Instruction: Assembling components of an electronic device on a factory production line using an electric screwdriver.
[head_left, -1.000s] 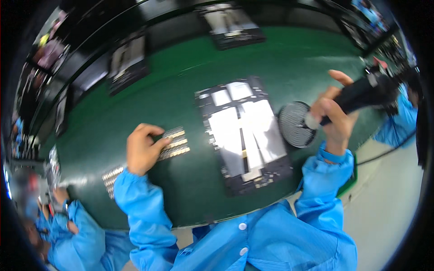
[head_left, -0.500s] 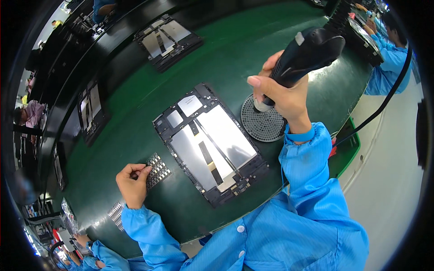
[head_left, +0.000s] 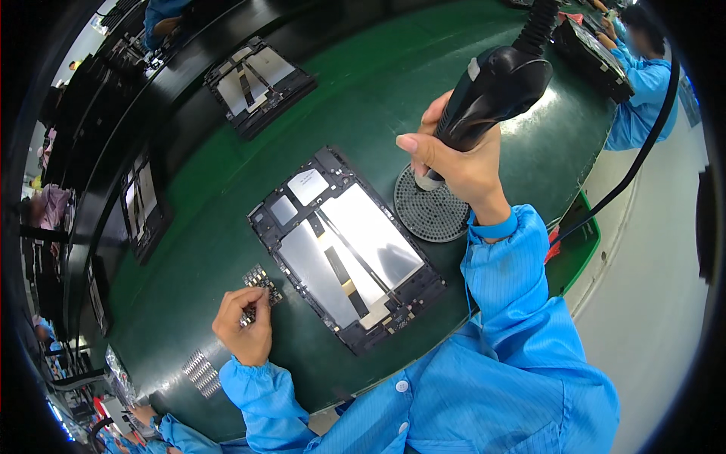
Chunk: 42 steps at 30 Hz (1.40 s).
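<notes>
A black handheld tool [head_left: 495, 87] tilts, pale tip against a round perforated tray [head_left: 431, 218]; small patterned parts [head_left: 258, 275] lie leftward.

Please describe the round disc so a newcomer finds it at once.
Find the nearest opened tablet on the green table. Right of it, by the tip of the black tool in the right hand, lies the round disc. Its dotted, circular face differs from the rectangular tablet.

At least three black-framed silver panels [head_left: 378, 234] [head_left: 265, 73] [head_left: 142, 200], two metallic-part clusters [head_left: 258, 276] [head_left: 201, 373], one round grey disc [head_left: 432, 213] and one black tool [head_left: 495, 91] are showing.
</notes>
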{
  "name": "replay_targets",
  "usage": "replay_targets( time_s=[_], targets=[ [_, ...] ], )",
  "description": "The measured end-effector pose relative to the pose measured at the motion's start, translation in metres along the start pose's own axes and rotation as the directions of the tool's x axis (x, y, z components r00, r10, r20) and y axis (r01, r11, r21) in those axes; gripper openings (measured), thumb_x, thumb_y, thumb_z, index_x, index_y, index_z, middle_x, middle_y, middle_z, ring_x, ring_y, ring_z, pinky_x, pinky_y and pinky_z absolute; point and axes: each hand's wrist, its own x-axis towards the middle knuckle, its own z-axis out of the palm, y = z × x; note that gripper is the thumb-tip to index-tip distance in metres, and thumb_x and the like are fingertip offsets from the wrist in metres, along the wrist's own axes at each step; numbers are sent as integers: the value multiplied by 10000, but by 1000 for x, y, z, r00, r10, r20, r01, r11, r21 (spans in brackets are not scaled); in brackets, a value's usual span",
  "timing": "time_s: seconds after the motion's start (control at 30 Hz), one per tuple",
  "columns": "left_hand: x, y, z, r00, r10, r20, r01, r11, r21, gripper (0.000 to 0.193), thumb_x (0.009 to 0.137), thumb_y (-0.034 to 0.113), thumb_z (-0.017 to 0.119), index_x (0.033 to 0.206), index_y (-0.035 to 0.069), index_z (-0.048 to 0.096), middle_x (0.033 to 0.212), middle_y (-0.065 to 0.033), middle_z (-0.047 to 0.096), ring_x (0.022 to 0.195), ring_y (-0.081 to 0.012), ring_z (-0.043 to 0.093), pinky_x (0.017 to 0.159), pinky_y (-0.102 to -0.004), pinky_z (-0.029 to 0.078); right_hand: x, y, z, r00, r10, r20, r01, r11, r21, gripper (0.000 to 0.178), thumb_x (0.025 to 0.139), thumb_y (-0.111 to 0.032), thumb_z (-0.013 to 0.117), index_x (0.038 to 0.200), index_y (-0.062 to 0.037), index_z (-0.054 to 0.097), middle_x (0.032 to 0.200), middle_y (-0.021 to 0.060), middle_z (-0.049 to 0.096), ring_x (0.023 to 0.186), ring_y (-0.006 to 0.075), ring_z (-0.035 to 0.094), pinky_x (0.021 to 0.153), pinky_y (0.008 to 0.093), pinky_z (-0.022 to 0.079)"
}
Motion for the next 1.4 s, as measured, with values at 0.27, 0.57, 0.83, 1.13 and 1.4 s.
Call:
replay_targets(
  time_s=[0.27, 0.57, 0.83, 1.13, 1.4],
  targets=[
    [-11, 16, 16, 988, 59, 145, -51, 997, -58, 133, 663, -81, 694, 765, -3, 662, 754, -120, 658, 654, -203, 638, 586, -273, 496, 0, -1, -5, 999, 5, 48, -2, 998, -63, 287, 730, 56, 726, 883, -13, 493, 610, 63, 583, 490, 121, 573, 452, 230, 455],
    [-11, 17, 22, 982, 99, 163, -94, 995, -40, 125, 657, -66, 687, 763, -6, 660, 748, -118, 653, 641, -227, 629, 575, -292, 487, 0, -2, -5, 1000, 4, 19, -4, 1000, -23, 268, 728, 4, 751, 876, -7, 528, 594, 40, 587, 481, 91, 558, 441, 214, 429],
    [-7, 20, 26, 989, 23, 145, -20, 1000, -22, 114, 688, -48, 695, 793, -21, 660, 740, -117, 638, 626, -172, 604, 580, -249, 471, 2, 2, -11, 1000, 1, 24, -2, 999, 45, 249, 723, -23, 769, 850, -22, 555, 610, 17, 582, 479, 67, 545, 424, 201, 413],
    [-14, 11, 22, 989, 127, 71, -130, 991, 37, 160, 672, -78, 689, 814, -9, 661, 750, -125, 629, 636, -249, 597, 562, -309, 469, -2, -10, 2, 999, 22, 35, -22, 1000, -2, 265, 715, 14, 753, 885, -6, 551, 615, 26, 586, 482, 82, 550, 432, 213, 419],
    [-16, 0, 28, 953, 288, 96, -286, 958, -37, 237, 658, -54, 679, 887, -5, 650, 797, -113, 599, 692, -277, 585, 580, -352, 476, -10, -28, 68, 977, -144, 159, 99, 961, 258, 292, 719, 60, 721, 921, -14, 524, 629, 54, 583, 507, 102, 564, 457, 223, 451]
  ],
)
